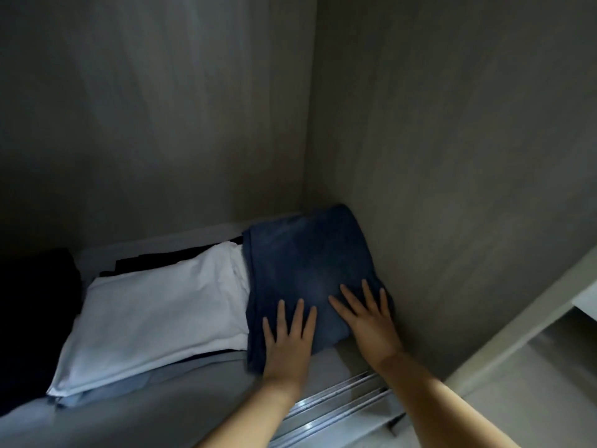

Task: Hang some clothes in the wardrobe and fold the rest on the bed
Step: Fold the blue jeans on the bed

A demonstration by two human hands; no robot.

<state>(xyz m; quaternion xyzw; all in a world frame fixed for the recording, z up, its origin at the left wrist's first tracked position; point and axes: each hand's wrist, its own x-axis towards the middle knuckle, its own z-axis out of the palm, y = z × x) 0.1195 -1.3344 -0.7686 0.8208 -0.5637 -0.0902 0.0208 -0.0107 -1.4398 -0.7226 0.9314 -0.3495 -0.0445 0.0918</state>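
**Seating the folded blue garment in the wardrobe corner**

Obs.: Head view looks down into a wardrobe compartment. A folded dark blue garment (307, 276) lies on the shelf floor (181, 415) at about 3 o'clock of the compartment, its far edge and right side touching or just beside the right wall (452, 189). At its 9 o'clock lies a folded white garment (158, 308), the blue one overlapping its right edge. A dark pile (35, 318) sits further toward 9 o'clock, detail lost in shadow.

Hands: the left hand (287, 341) lies flat on the near left part of the blue garment, fingers straight and slightly spread, gripping nothing. The right hand (368, 318) lies flat at the near right corner, fingers extended toward 12 o'clock, likewise holding nothing, only pressing.

Judgement: the step in hand appears to be settling and smoothing the stack into place. To do it well, the person should keep both palms flat and press evenly, sliding toward 12 o'clock so the fold does not bunch against the wall. The near edge hangs close to the metal door track (339, 405) at 6 o'clock; it should end clear of that track. The overlap on the white garment could drag it askew if pushed toward 9 o'clock.
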